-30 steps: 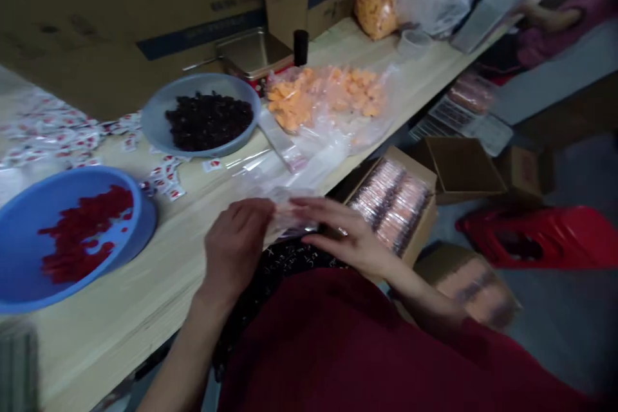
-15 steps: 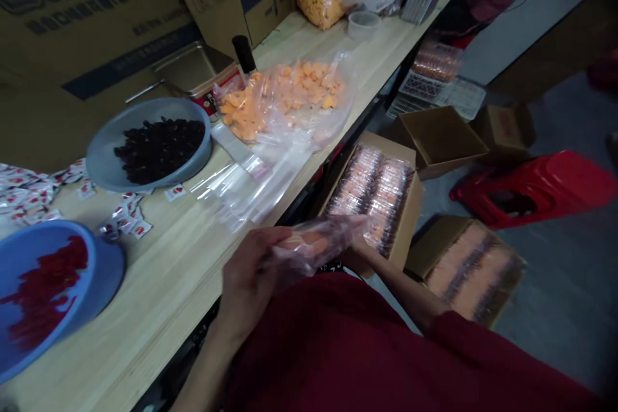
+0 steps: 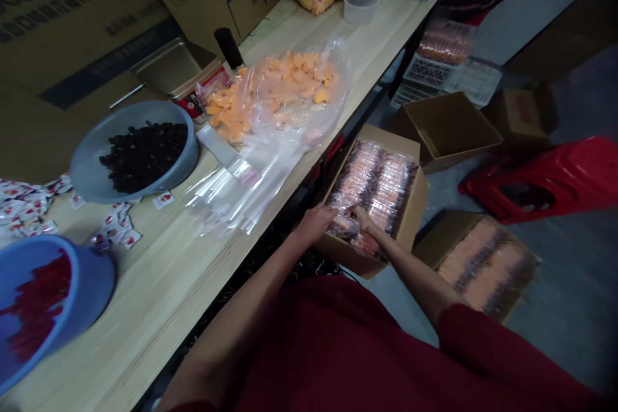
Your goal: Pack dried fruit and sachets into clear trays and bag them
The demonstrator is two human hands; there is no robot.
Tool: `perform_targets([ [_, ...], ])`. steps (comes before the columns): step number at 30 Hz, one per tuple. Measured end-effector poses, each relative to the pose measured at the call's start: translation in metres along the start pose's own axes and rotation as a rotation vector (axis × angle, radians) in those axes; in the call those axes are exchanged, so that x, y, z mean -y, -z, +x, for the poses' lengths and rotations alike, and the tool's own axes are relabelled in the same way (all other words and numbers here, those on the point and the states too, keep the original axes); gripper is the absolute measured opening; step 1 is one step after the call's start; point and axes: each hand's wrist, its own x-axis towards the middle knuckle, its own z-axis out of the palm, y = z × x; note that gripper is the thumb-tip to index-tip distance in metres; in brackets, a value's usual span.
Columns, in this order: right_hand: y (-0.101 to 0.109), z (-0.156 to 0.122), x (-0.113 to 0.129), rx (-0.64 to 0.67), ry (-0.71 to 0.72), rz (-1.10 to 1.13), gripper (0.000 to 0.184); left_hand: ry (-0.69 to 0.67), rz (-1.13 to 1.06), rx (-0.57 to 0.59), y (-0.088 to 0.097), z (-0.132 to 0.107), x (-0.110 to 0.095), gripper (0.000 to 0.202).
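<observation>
Low over the near end of a cardboard box (image 3: pixel 414 206), my left hand (image 3: pixel 316 221) and my right hand (image 3: pixel 362 219) hold a clear plastic packet (image 3: pixel 344 225) between them. Both sets of fingers are closed on its upper edge. Two rows of similar packets (image 3: pixel 386 187) with orange contents stand packed in the box. What lies inside the held packet is blurred.
Left of the box runs a wooden table (image 3: pixel 193 283) with flat clear bags (image 3: pixel 236 196), orange pieces in plastic (image 3: pixel 284 87), a bowl of dark fruit (image 3: pixel 82 170) and a blue basin (image 3: pixel 91 277). A red stool (image 3: pixel 545 180) lies on the floor at right.
Both hands have carried the packet from in front of my body, beside the table edge, forward and down into the near end of the box. The view has shifted slightly.
</observation>
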Motion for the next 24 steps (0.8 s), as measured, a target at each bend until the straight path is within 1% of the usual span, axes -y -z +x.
perform_targets([
  [4,0.001,0.001,-0.014,0.015,-0.004,-0.008,0.027,-0.067,0.022,0.050,-0.018,0.028,-0.014,0.031],
  [7,-0.002,0.004,-0.023,0.023,0.006,-0.014,0.026,-0.091,0.010,0.071,-0.037,0.035,-0.018,0.037],
  [10,-0.008,0.005,-0.030,0.023,0.016,-0.031,0.023,-0.068,-0.006,0.107,-0.060,0.030,-0.007,0.036],
  [13,-0.016,0.003,-0.031,-0.004,0.010,-0.062,0.018,0.033,-0.002,0.144,-0.082,0.023,0.010,0.032],
  [15,-0.019,-0.001,-0.026,-0.032,0.006,-0.088,0.015,0.107,0.000,0.150,-0.091,0.022,0.016,0.030],
  [17,-0.019,-0.008,-0.016,-0.050,0.013,-0.117,0.013,0.164,-0.004,0.135,-0.095,0.021,0.016,0.029],
  [20,-0.016,-0.024,0.004,-0.051,0.058,-0.152,0.005,0.224,-0.026,0.086,-0.092,0.018,0.008,0.031],
  [22,-0.017,-0.036,0.016,-0.022,0.088,-0.163,0.005,0.237,-0.059,0.069,-0.089,0.013,0.003,0.034],
  [24,-0.022,-0.047,0.026,0.027,0.086,-0.171,0.006,0.232,-0.106,0.085,-0.087,0.010,0.001,0.033],
])
